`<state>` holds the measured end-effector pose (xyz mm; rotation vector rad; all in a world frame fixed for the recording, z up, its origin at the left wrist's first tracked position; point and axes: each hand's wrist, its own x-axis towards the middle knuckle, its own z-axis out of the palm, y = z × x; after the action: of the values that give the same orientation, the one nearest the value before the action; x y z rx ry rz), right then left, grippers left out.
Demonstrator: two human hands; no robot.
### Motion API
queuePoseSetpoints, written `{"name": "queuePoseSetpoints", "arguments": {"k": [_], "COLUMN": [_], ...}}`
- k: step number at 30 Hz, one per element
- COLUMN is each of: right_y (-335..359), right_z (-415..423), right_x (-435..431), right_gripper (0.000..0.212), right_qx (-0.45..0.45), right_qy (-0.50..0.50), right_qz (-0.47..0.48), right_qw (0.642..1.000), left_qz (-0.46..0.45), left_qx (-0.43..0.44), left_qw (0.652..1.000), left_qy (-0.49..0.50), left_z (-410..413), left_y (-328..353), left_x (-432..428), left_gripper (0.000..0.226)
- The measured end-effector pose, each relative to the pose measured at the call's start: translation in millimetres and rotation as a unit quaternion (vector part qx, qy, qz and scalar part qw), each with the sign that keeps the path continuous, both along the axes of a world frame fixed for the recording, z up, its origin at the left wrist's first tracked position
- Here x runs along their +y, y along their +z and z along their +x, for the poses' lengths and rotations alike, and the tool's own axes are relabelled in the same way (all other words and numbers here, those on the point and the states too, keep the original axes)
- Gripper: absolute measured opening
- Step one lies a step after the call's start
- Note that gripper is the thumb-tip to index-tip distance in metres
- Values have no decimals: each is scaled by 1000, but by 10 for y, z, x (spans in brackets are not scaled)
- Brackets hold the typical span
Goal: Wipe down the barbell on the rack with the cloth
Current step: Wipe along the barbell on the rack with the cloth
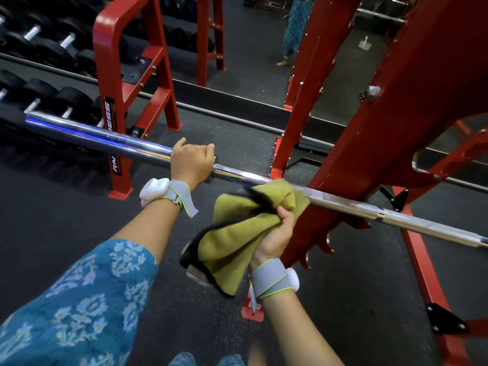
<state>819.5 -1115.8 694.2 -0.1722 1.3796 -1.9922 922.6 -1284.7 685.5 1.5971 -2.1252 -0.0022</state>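
Spanning the rack: the barbell (237, 174), which we see running from lower right to upper left and crossing the red upright of the rack (396, 114).
Shaft: dull and speckled to the right of the upright, brighter toward the collar.
Sleeve: the thick chrome end at upper left, showing blue reflections.
Cloth: we note an olive-green cloth (237, 239) with a dark edge, bunched. Its upper fold lies against the shaft just beside the upright, and the rest hangs below the bar.
Right hand: the right hand (277, 239) clutches the gathered cloth, fingers curled into its folds, just under the bar.
Left hand: the left hand (191, 165) grasps the barbell from above at the collar, where shaft meets sleeve, fingers wrapped over the far side.
Wrists: we see a grey wristband with a white device on the left wrist (169, 194) and another on the right (272, 280).
Sleeve of garment: blue floral fabric (79, 299) covers the left upper arm.
Surroundings: black dumbbells (47, 48) sit in rows on a red stand (118, 62) at upper left, above dark speckled flooring (66, 212).
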Motion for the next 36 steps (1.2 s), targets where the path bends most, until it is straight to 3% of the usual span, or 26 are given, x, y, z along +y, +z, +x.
{"name": "queuePoseSetpoints", "arguments": {"k": [3, 5, 8, 11, 13, 20, 27, 32, 36], "right_y": [169, 184, 318, 241, 107, 180, 169, 68, 22], "right_z": [-121, -319, -580, -721, -700, -516, 25, -152, -67], "right_x": [23, -44, -134, -270, -338, -680, -921, -846, -703], "right_gripper": [52, 58, 61, 64, 64, 55, 59, 67, 58], "right_qx": [210, 403, 545, 671, 710, 737, 789, 811, 814], "right_qy": [-10, -22, -66, -36, -4, 85, 181, 112, 100], "right_qz": [-74, -46, 49, 267, 332, 358, 265, 186, 202], "right_qw": [975, 914, 834, 691, 621, 567, 524, 543, 535], "left_qz": [-3, -6, -17, -22, -26, -28, -37, -32, 0], "left_qx": [9, 6, 15, 20, 23, 34, 48, 52, 53], "left_qw": [1000, 1000, 1000, 1000, 999, 999, 998, 998, 998], "left_qy": [0, -1, -1, 0, -3, -2, -17, -17, -18], "left_z": [4, 3, -5, 1, 1, -19, 18, 42, 79], "left_y": [-10, -20, -28, -38, -43, -38, -60, -41, -4], "left_x": [-4, -5, -7, -12, -6, 1, -16, 28, 30], "left_gripper": [62, 61, 59, 58, 58, 59, 70, 61, 57]}}
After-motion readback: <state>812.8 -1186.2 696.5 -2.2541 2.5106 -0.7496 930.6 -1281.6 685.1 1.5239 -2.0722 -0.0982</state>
